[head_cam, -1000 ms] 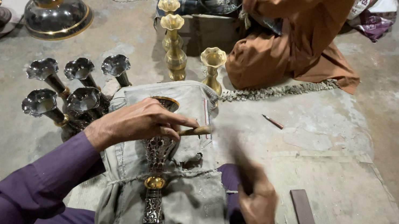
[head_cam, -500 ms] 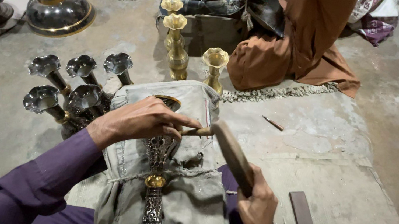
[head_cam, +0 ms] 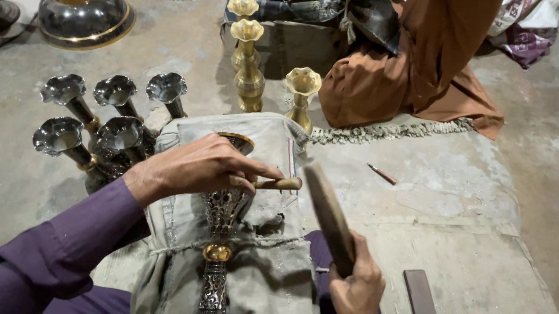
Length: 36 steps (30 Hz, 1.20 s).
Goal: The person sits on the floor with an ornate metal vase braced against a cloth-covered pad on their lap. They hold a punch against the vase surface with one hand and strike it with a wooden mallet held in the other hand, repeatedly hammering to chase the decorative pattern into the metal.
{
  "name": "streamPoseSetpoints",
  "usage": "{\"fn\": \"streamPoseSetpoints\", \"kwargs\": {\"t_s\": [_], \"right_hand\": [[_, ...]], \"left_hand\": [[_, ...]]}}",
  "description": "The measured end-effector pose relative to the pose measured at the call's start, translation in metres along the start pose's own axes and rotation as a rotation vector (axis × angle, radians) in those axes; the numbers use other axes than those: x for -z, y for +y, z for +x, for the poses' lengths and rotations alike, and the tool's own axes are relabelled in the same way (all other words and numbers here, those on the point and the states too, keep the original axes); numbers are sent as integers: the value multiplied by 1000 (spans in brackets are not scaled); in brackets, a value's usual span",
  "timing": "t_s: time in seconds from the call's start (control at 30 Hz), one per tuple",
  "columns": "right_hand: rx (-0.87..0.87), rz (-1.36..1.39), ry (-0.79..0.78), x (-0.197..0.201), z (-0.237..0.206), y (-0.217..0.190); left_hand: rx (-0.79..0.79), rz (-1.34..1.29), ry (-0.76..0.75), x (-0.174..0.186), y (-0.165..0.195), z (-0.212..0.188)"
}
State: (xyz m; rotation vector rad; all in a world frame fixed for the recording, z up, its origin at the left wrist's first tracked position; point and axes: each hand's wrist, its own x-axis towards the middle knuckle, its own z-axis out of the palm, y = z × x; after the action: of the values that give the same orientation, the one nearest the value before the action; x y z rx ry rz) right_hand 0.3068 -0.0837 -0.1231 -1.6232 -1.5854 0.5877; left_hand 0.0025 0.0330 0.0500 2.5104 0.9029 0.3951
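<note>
Your left hand [head_cam: 205, 167] pinches a small chisel [head_cam: 280, 183] against the engraved vase [head_cam: 218, 246] lying on the cloth [head_cam: 257, 283] over your lap; your right hand [head_cam: 357, 301] grips a raised mallet [head_cam: 329, 215]; dark vases [head_cam: 101, 125] stand left.

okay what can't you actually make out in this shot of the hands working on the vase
Head view only:
- Tip of the small wooden-handled tool: hidden under the left hand.
- Upper part of the engraved vase: covered by that hand; its base is cut by the bottom edge.
- Wooden mallet in the right hand: blurred, so its surface is unclear.
- Person in orange: cut off by the top edge.
</note>
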Motion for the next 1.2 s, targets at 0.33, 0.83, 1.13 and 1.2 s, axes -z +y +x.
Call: {"fn": "streamPoseSetpoints", "kwargs": {"t_s": [0.33, 0.83, 1.13, 1.2], "right_hand": [[150, 220, 118, -6, -3, -3], [154, 64, 175, -2, 5, -23], [140, 179, -35, -1, 25, -29], [191, 195, -10, -5, 23, -24]], "left_hand": [[-26, -1, 28, -4, -3, 0], [46, 46, -17, -3, -1, 1], [28, 46, -109, 1, 9, 14], [3, 87, -142, 2, 12, 18]]}}
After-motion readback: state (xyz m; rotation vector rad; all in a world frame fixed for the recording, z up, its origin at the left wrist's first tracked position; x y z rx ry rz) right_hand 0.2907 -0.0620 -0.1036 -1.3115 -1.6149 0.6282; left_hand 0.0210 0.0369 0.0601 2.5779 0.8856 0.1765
